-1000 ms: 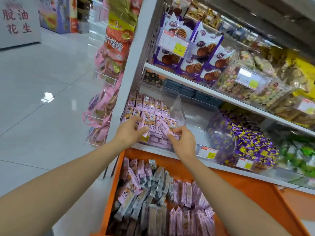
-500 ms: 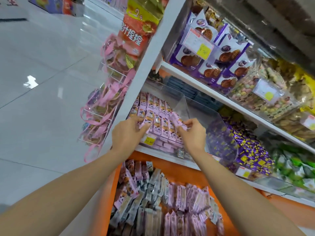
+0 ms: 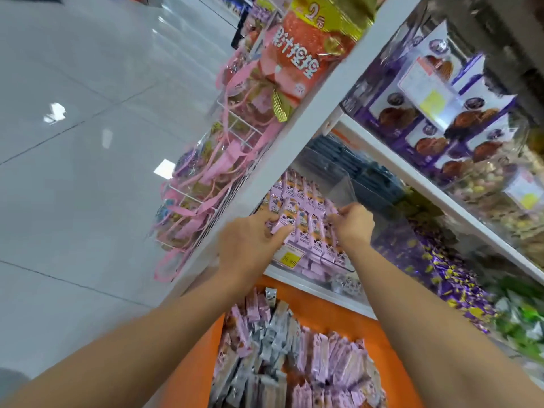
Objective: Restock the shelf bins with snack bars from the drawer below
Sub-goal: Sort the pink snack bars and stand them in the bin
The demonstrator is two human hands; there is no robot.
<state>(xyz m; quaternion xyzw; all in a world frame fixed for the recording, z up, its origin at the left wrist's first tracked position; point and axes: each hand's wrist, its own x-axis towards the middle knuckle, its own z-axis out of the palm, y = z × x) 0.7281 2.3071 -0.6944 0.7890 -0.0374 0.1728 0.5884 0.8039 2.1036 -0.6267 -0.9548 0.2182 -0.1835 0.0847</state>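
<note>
A clear plastic bin (image 3: 343, 188) on the lower shelf holds rows of pink snack bars (image 3: 306, 201). My left hand (image 3: 250, 245) is at the bin's front and grips one pink bar (image 3: 282, 223) lying across the rows. My right hand (image 3: 354, 220) pinches another pink bar (image 3: 331, 209) at the bin's right side. Below the shelf an open orange drawer (image 3: 350, 320) is full of pink and grey snack bars (image 3: 294, 357).
A yellow price tag (image 3: 290, 256) sticks to the bin front. Purple candies (image 3: 447, 278) fill the bin to the right. Purple cookie bags (image 3: 435, 113) sit on the shelf above. Pink ribbon gift bags (image 3: 217, 160) hang on a wire rack left of the white upright (image 3: 294, 139).
The view has tilted and moved closer to the shelf. Both hands stay in the bin; the left hand now holds a bar lying across the rows.
</note>
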